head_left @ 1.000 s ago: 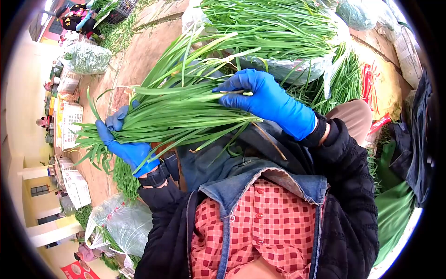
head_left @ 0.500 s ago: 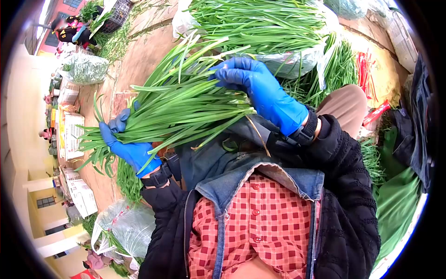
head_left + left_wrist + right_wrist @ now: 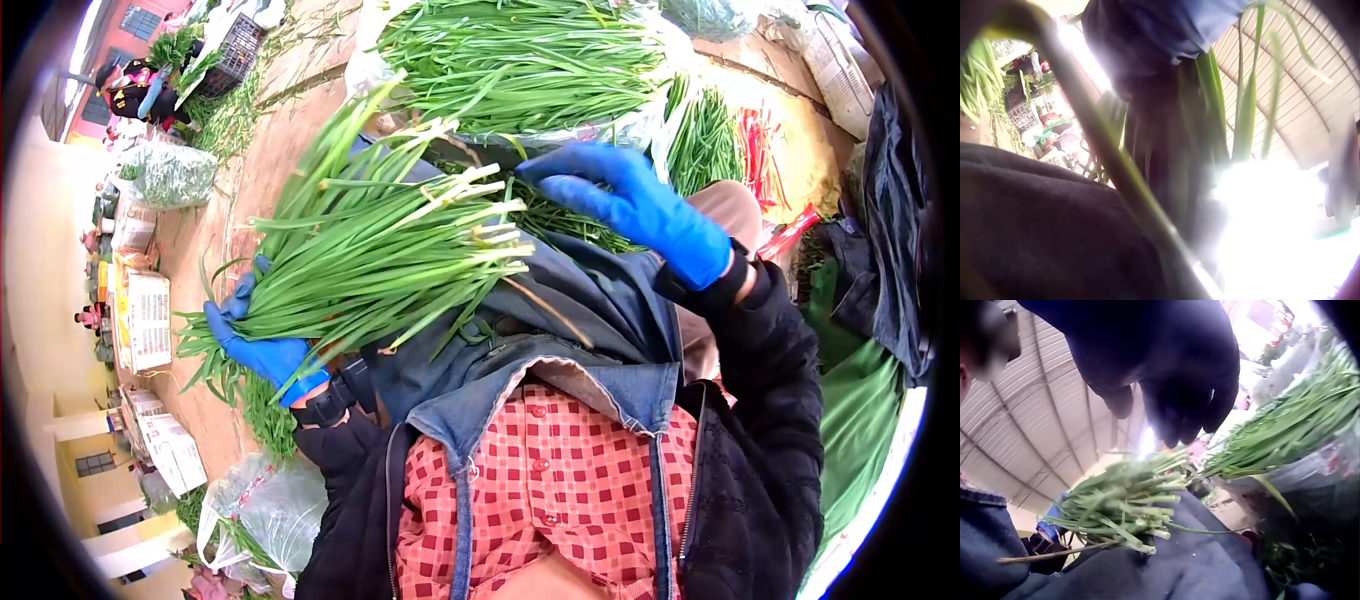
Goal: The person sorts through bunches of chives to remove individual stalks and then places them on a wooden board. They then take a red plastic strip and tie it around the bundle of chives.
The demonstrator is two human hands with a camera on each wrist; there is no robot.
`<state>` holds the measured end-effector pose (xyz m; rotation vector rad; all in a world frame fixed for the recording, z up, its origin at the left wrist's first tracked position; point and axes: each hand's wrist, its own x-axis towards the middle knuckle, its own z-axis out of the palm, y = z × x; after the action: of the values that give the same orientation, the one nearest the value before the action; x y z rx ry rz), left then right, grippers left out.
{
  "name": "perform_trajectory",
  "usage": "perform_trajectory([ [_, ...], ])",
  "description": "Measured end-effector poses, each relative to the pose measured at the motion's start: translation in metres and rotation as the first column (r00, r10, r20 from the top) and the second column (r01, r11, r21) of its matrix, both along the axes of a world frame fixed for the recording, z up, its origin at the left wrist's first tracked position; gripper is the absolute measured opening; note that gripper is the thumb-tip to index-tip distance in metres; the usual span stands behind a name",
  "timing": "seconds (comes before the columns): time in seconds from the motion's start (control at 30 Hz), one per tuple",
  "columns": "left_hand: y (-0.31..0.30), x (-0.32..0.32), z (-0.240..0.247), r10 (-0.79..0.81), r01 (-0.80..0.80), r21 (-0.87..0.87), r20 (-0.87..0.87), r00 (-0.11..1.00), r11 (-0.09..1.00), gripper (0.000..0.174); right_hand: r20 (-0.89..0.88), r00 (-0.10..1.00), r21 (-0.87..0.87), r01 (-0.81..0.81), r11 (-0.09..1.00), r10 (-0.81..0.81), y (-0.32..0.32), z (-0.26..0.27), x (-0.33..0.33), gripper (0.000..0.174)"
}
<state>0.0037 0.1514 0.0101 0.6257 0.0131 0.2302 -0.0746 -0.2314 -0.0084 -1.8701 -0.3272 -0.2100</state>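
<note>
My left hand, in a blue glove, grips a thick bunch of garlic chives by the leafy end. Pale cut ends fan out to the right over my lap. In the left wrist view, the gloved left hand is dark, with leaves close to the lens. My right hand, also blue-gloved, hovers just right of the cut ends with nothing in its fingers. From the right wrist, its fingers hang loosely above the bunch. A thin brown stalk sticks out below the cut ends.
Ahead lies a large heap of chives in an open plastic bag. Red ties lie to the right. A filled clear bag, a dark crate and white boxes stand left. Another plastic bag sits near my left elbow.
My right hand, which was pinching at the cut ends a second ago, has pulled away to the right and its fingers have loosened. The left hand keeps its grip on the bunch.
</note>
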Motion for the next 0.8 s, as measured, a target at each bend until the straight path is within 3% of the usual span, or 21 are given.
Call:
perform_trajectory([
  [0.07,0.001,0.0,0.004,0.03,-0.029,0.045,-0.023,0.999,0.999,0.038,-0.058,0.996,-0.036,-0.069,0.997,0.067,0.02,-0.016,0.015,0.036],
  [0.1,-0.002,-0.001,0.007,0.062,-0.061,0.085,-0.008,0.998,0.994,0.039,-0.234,0.965,0.169,-0.081,0.982,0.12,0.031,-0.029,0.024,0.037],
  [0.13,-0.015,-0.004,0.015,0.093,-0.094,0.117,0.009,0.996,0.989,0.04,-0.231,0.954,0.249,-0.134,0.959,0.193,0.037,-0.035,0.03,0.038],
  [0.17,-0.033,-0.008,0.023,0.288,-0.264,0.242,-0.069,0.955,0.934,0.04,-0.264,0.939,0.268,-0.148,0.952,0.22,0.041,-0.033,0.032,0.036],
  [0.2,-0.026,-0.007,0.021,0.293,-0.27,0.238,-0.07,0.953,0.933,0.04,-0.298,0.922,0.285,-0.161,0.945,0.247,0.044,-0.029,0.033,0.035],
  [0.27,-0.004,0.002,0.008,0.119,-0.119,0.17,0.009,0.993,0.978,0.04,-0.189,0.974,0.09,-0.105,0.99,0.12,0.05,-0.039,0.033,0.03],
  [0.33,0.001,0.003,0.008,0.152,-0.15,0.182,0.002,0.988,0.972,0.039,-0.198,0.98,0.021,-0.023,1.0,0.027,0.05,-0.037,0.037,0.028],
  [0.37,0.001,0.002,0.009,0.129,-0.132,0.164,0.029,0.991,0.978,0.039,-0.19,0.971,-0.189,0.111,0.976,-0.148,0.049,-0.038,0.041,0.028],
  [0.4,-0.006,0.001,0.013,0.105,-0.113,0.141,0.057,0.993,0.984,0.039,-0.142,0.975,-0.065,0.163,0.984,-0.171,0.046,-0.026,0.039,0.03],
  [0.43,-0.026,-0.005,0.022,0.293,-0.271,0.265,-0.043,0.955,0.925,0.038,-0.141,0.987,0.143,0.096,0.985,-0.075,0.046,-0.022,0.039,0.032],
  [0.47,-0.022,-0.004,0.019,0.301,-0.279,0.263,-0.049,0.952,0.924,0.038,-0.118,0.993,0.346,0.024,0.938,0.019,0.047,-0.019,0.038,0.034],
  [0.53,-0.001,0.001,0.01,0.147,-0.153,0.156,0.049,0.988,0.976,0.038,0.007,0.998,0.084,-0.068,0.994,0.068,0.058,-0.011,0.036,0.027],
  [0.57,0.015,0.006,0.002,0.049,-0.059,0.107,0.093,0.994,0.993,0.039,0.144,0.987,-0.155,-0.041,0.987,0.063,0.065,-0.012,0.039,0.031],
  [0.7,0.008,0.001,0.005,0.086,-0.088,0.154,0.018,0.996,0.984,0.039,0.271,0.958,-0.219,-0.031,0.975,0.091,0.087,-0.029,0.051,0.025],
  [0.77,0.009,0.002,0.002,0.205,-0.185,0.182,-0.097,0.974,0.966,0.039,0.094,0.99,0.101,0.092,0.991,-0.101,0.095,-0.035,0.048,0.02],
  [0.8,0.017,0.004,-0.004,0.201,-0.18,0.185,-0.1,0.974,0.966,0.039,0.106,0.972,0.17,0.191,0.967,-0.211,0.098,-0.041,0.049,0.019],
])
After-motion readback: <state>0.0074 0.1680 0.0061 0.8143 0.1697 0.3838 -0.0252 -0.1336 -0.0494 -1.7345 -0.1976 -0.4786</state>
